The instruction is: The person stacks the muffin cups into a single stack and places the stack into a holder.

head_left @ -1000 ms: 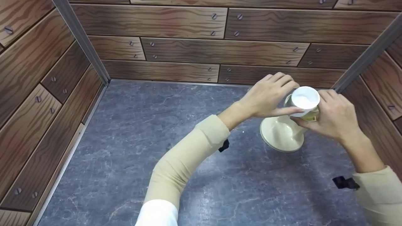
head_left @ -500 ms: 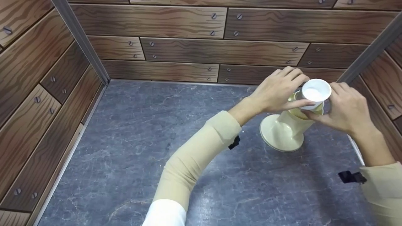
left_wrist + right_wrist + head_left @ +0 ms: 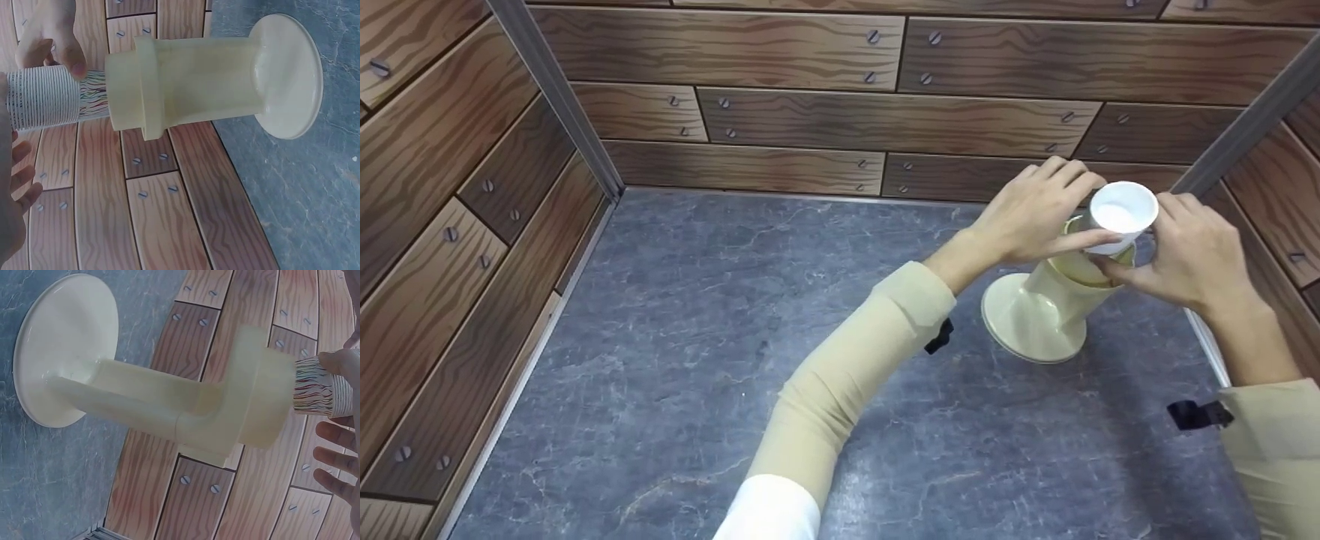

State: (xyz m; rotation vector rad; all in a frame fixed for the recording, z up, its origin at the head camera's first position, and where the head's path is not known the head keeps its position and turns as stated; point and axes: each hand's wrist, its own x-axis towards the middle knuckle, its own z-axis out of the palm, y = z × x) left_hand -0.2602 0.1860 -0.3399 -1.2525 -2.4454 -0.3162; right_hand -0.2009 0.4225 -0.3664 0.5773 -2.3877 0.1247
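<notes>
A stack of white paper cups, with coloured squiggles on the lowest cup, stands upright at the mouth of a cream cup dispenser. In the left wrist view, the stack's lower end is partly inside the dispenser's collar. My left hand holds the stack from the left, thumb on the near side and fingers behind it. From the right, my right hand grips the same stack, its thumb low near the dispenser's rim. The right wrist view shows that thumb against the cups.
The dispenser's round base rests on a dark grey marbled tabletop. Wood-patterned panels with grey corner posts enclose the back and both sides. The right panel stands near my right hand.
Both hands and the cup stack have shifted right and farther back, uncovering the dispenser's rim and body. Most of this happened in the first half second. The dispenser's base has stayed put.
</notes>
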